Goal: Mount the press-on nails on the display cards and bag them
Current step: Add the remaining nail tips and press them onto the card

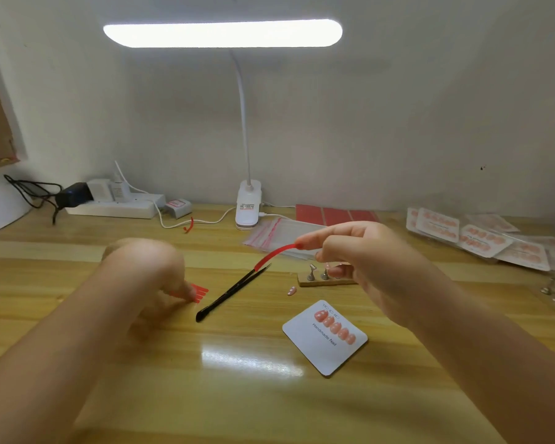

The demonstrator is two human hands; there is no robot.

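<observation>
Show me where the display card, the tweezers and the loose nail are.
display card [314, 354]: head view, bare white area below the mounted nails.
tweezers [231, 291]: head view, middle of the black shaft.
loose nail [291, 290]: head view, centre of the nail lying on the table.

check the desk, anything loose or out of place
One loose nail lies on the table, apart from the five mounted on the display card. A stray red strip sits by the lamp cable.
</observation>
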